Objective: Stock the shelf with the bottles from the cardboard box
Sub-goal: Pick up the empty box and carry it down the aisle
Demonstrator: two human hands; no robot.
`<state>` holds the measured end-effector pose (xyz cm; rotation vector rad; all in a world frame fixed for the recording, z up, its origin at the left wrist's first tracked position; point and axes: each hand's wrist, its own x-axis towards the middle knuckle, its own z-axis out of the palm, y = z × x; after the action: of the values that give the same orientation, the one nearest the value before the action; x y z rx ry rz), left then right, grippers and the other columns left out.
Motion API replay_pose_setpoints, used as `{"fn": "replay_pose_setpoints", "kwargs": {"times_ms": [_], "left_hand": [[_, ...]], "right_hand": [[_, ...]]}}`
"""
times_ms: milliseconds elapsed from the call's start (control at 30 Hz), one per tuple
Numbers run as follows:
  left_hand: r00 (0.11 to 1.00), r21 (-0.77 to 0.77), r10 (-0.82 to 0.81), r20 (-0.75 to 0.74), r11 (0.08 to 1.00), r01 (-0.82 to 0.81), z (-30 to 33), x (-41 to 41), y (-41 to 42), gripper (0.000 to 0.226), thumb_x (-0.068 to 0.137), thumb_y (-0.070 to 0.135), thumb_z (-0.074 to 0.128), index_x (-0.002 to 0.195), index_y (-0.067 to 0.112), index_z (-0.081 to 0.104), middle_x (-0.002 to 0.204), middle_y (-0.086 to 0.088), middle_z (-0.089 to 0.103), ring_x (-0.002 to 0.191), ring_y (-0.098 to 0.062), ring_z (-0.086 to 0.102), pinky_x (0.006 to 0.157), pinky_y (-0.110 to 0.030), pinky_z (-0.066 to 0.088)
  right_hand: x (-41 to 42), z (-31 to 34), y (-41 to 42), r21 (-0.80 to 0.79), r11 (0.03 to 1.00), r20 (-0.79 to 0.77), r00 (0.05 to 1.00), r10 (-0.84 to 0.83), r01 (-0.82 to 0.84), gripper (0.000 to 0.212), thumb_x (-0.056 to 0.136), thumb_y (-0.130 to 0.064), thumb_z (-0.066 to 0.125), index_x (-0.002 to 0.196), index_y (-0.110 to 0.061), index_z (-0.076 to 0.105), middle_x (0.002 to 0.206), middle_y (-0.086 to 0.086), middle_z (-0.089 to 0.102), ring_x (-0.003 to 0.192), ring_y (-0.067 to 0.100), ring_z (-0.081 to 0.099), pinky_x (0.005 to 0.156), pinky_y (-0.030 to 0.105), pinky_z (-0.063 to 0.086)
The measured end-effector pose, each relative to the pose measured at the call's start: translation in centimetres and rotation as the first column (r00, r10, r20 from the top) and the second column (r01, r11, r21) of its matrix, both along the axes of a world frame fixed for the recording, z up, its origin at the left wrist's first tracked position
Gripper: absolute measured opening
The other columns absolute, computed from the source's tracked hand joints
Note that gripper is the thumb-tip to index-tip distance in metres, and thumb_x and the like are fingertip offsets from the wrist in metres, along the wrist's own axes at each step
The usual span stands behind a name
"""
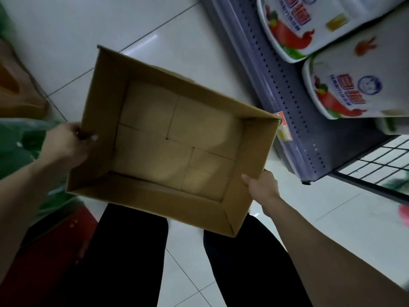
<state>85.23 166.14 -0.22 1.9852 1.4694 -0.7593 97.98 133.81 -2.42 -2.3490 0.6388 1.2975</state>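
I hold an open cardboard box [106,120] in the air over my legs, tilted, with nothing inside but its folded bottom flaps. My left hand [66,144] grips the box's left wall. My right hand [263,188] grips the right wall near its front corner. To the right stands the grey perforated shelf [294,120]. Two large white bottles [345,85] with red and green labels stand on it, one behind the other.
White tiled floor lies below. Green packages [20,147] and a red object [44,251] sit at the left. A black wire rack [380,165] adjoins the shelf at the right. A price tag [284,127] hangs on the shelf edge.
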Motion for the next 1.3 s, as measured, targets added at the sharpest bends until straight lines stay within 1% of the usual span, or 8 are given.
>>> {"fn": "replay_pose_setpoints", "kwargs": {"times_ms": [133,300,533,633,733,967,1133,1300], "left_hand": [[0.999,-0.028,0.014,-0.028,0.999,-0.015,5.3,-0.7,0.0,0.034,0.093,0.013,0.058,0.127,0.007,0.059,0.113,-0.02,0.065,0.082,-0.027,0.053,0.074,-0.039,0.047],[1.0,-0.03,0.0,-0.03,1.0,-0.001,15.4,-1.9,-0.9,0.029,0.094,0.019,0.057,0.121,0.008,0.063,0.092,-0.014,0.061,0.073,-0.028,0.054,0.062,-0.03,0.04],[1.0,-0.02,0.014,0.026,1.0,-0.014,28.0,-4.6,-3.9,0.033,0.093,0.022,0.059,0.121,0.006,0.064,0.115,-0.021,0.068,0.102,-0.04,0.064,0.084,-0.043,0.051],[0.998,-0.023,-0.006,0.069,1.0,0.007,31.6,-6.5,-5.4,0.028,0.092,0.018,0.06,0.117,0.006,0.066,0.113,-0.019,0.07,0.102,-0.038,0.065,0.086,-0.042,0.053],[0.996,-0.021,-0.038,0.076,0.999,0.04,34.7,-8.9,-7.4,0.025,0.092,0.014,0.058,0.115,0.006,0.066,0.108,-0.021,0.071,0.097,-0.038,0.067,0.084,-0.041,0.055],[0.972,-0.125,-0.224,0.075,0.965,0.232,42.4,-12.4,-13.9,0.034,0.094,0.024,0.056,0.123,0.006,0.063,0.116,-0.022,0.069,0.104,-0.039,0.065,0.083,-0.039,0.052],[0.906,-0.231,-0.405,0.127,0.876,0.424,45.9,-11.0,-19.7,0.029,0.09,0.022,0.063,0.115,0.008,0.068,0.113,-0.015,0.072,0.105,-0.031,0.066,0.086,-0.033,0.052],[0.795,-0.281,-0.581,0.173,0.745,0.605,48.5,-8.5,-28.3,0.035,0.09,0.022,0.063,0.123,0.014,0.066,0.121,-0.011,0.07,0.114,-0.029,0.063,0.095,-0.032,0.049]], "right_hand": [[0.3,4.8,-0.6,0.039,0.999,-0.018,0.999,0.035,-0.034,0.029,0.091,-0.017,0.056,0.116,-0.002,0.059,0.118,0.015,0.064,0.091,0.027,0.057,0.085,0.036,0.049],[0.8,13.9,-1.6,0.094,0.991,-0.044,0.994,0.098,-0.093,0.027,0.089,-0.017,0.059,0.114,-0.006,0.061,0.115,0.014,0.065,0.099,0.031,0.061,0.09,0.042,0.052],[0.3,27.4,-4.1,0.09,0.981,-0.012,0.984,0.176,-0.174,0.028,0.088,-0.018,0.059,0.114,-0.007,0.062,0.104,0.011,0.064,0.093,0.029,0.061,0.09,0.041,0.052],[-1.7,32.2,-6.0,0.061,0.972,0.014,0.974,0.224,-0.225,0.032,0.087,-0.019,0.058,0.117,-0.007,0.061,0.113,0.014,0.067,0.102,0.033,0.063,0.092,0.043,0.052],[-4.9,36.8,-8.0,0.065,0.971,0.012,0.973,0.231,-0.231,0.019,0.088,-0.018,0.056,0.105,-0.011,0.06,0.1,0.01,0.066,0.091,0.027,0.063,0.084,0.037,0.054],[-14.3,45.9,-17.2,0.009,0.999,0.025,0.999,0.036,-0.036,0.007,0.088,-0.018,0.056,0.082,-0.016,0.054,0.083,0.004,0.061,0.083,0.025,0.062,0.079,0.036,0.053],[-21.2,49.6,-25.9,-0.028,0.991,0.032,0.991,-0.128,0.129,0.01,0.088,-0.021,0.054,0.097,-0.017,0.057,0.104,0.008,0.068,0.097,0.028,0.066,0.084,0.035,0.055],[-27.4,52.1,-35.3,-0.035,0.951,0.019,0.952,-0.306,0.307,0.008,0.087,-0.024,0.054,0.094,-0.022,0.054,0.098,0.003,0.066,0.097,0.027,0.066,0.075,0.028,0.05]]}}
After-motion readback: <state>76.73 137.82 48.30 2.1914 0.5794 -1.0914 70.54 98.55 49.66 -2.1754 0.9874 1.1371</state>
